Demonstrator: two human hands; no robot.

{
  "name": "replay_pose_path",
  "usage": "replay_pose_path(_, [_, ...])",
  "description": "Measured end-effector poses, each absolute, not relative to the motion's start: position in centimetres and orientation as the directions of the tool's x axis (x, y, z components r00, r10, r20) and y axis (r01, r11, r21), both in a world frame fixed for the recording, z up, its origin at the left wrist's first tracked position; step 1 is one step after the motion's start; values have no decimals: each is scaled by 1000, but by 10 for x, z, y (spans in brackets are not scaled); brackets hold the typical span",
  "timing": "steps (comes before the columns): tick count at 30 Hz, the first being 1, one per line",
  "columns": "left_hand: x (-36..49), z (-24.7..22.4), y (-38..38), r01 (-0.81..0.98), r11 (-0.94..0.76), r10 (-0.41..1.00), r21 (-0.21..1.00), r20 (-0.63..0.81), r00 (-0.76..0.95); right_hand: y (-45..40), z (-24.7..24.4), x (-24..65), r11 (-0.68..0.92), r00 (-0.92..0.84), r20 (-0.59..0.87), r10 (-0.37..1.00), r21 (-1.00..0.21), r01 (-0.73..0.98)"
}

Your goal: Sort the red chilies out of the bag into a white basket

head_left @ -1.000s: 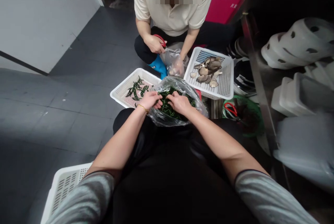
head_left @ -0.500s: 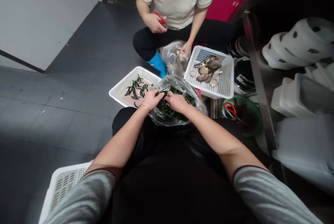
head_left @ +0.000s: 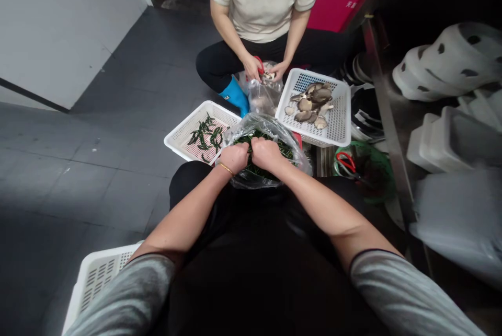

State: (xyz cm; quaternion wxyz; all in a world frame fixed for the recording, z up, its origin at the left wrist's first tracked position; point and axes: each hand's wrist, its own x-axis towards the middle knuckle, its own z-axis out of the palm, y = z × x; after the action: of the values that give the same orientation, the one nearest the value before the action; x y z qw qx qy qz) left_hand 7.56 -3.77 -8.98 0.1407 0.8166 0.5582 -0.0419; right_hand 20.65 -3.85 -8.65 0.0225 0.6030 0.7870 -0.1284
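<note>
A clear plastic bag (head_left: 300, 155) full of thin green chili peppers (head_left: 261, 171) sits open at my lap. Over its mouth my left hand (head_left: 234, 157), with a gold bracelet at the wrist, is closed on a green chili pepper, mostly hidden by the fingers. My right hand (head_left: 267, 154) is closed right beside it, its fingertips meeting the same pepper. Just left of the bag stands a white perforated basket (head_left: 176, 140) with several loose green chili peppers (head_left: 204, 132) on its bottom.
Across from me a person (head_left: 266, 7) holds red-handled scissors (head_left: 259, 64) and a mushroom over another plastic bag (head_left: 263, 101). A white basket (head_left: 345, 111) holds oyster mushrooms (head_left: 314, 103). Red-handled scissors (head_left: 345, 162) rest on a green container (head_left: 386, 174). White tubs (head_left: 451, 142) line the right-hand shelf.
My hands have drawn together and curled tighter over the bag. The other person's scissors hand has come down to the mushroom in their other hand.
</note>
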Motion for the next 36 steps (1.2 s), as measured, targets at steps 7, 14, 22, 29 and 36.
replay_pose_path(7, [58, -98, -34, 803, -396, 848, 444, -158, 506, -34, -89, 229, 318, -483, -167, 860, -564, 762])
replay_pose_path(14, [40, -78, -36, 278, 247, 549, 928, -370, 749, -50, -81, 254, -30, -685, -138, 716, -986, 167])
replay_pose_path(22, [31, -76, -26, -251, 358, 849, 900, -202, 489, -48, -108, 232, 213, -334, -157, 929, -511, 833])
replay_pose_path(29, [39, -95, -26, 140, 278, 884, 950, -310, 349, -39, -135, 199, 116, -362, -245, 899, -664, 739])
replay_pose_path(36, [46, -118, -31, 887, -228, 760, 402, -496, 420, -13, -126, 274, -58, -52, -97, 994, -862, 504])
